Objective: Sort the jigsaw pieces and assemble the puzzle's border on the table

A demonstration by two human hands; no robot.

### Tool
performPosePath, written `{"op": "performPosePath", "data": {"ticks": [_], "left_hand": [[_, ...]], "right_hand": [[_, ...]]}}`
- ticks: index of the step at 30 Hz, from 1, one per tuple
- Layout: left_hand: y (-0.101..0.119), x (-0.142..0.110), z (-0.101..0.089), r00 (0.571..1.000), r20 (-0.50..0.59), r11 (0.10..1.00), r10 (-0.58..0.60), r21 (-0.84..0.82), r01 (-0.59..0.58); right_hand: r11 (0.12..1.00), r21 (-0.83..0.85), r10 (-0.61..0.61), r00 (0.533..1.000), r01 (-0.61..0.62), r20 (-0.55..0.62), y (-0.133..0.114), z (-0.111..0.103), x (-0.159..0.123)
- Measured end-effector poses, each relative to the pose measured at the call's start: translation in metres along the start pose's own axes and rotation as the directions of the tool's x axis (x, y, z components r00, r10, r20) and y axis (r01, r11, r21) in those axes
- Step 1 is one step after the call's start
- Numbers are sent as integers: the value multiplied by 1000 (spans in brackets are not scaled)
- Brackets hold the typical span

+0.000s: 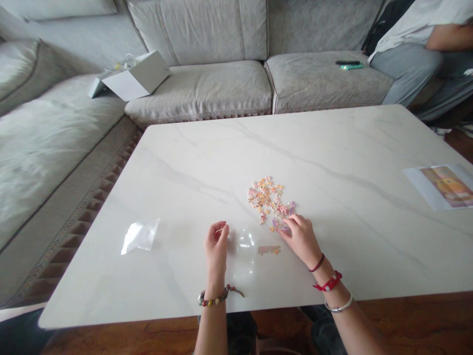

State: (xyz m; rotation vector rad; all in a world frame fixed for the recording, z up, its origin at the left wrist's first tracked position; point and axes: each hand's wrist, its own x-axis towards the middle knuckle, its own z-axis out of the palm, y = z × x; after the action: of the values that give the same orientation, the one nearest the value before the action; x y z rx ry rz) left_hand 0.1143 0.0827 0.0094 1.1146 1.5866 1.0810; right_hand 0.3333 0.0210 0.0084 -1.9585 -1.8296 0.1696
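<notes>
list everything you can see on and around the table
white marble table: 1, grey-veined, centre of view
pastel jigsaw pieces: many, pink and orange, loose pile mid-table
joined jigsaw strip: 1, pastel, below the pile
clear plastic bag: 1, transparent, left of the hands
clear rounded plastic item: 1, transparent, between the hands
printed picture sheet: 1, yellow and orange, right table edge
white cardboard box: 1, white, on the sofa
grey fabric sofa: 1, grey, behind the table
seated person: 1, grey trousers, far right
left hand: 1, raised above the table, beaded bracelet
right hand: 1, fingertips on pieces, red bracelets

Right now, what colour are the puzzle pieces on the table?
The puzzle pieces are peach, orange and lilac; head view.
</notes>
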Motion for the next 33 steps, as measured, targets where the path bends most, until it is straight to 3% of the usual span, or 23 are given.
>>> {"op": "performPosePath", "data": {"ticks": [9,14,17,19,21,22,25,27,29,33], "left_hand": [[-2,0,0,1000,0,1000,-3,-6,3],[0,0,1,1000,15,1000,5,28,-6],[1,-2,5,998,17,992,58,113,-60],[2,-6,12,987,37,962,157,219,-162],[4,-13,20,945,128,881,301,342,-327],[5,-16,25,905,208,817,372,389,-425],[8,-29,41,732,475,600,489,425,-677],[9,-36,50,643,579,481,501,431,-763],[9,-40,56,607,623,402,493,455,-794],[7,-40,60,622,613,367,487,503,-783]], "right_hand": [[997,-66,34,999,-35,-24,1,2,-1],[999,-20,34,999,-34,-20,8,0,0],[998,42,42,999,-41,-9,13,-1,-1],[996,80,34,999,-35,5,16,-1,-1],[995,101,16,1000,-18,20,18,-2,-1],[994,106,8,1000,-11,25,19,-2,-1],[994,108,-20,999,16,34,19,-3,-1],[994,104,-44,998,39,40,18,-3,0],[994,98,-48,998,44,43,16,-2,-1],[995,98,-16,998,10,55,15,-2,-1]]}}
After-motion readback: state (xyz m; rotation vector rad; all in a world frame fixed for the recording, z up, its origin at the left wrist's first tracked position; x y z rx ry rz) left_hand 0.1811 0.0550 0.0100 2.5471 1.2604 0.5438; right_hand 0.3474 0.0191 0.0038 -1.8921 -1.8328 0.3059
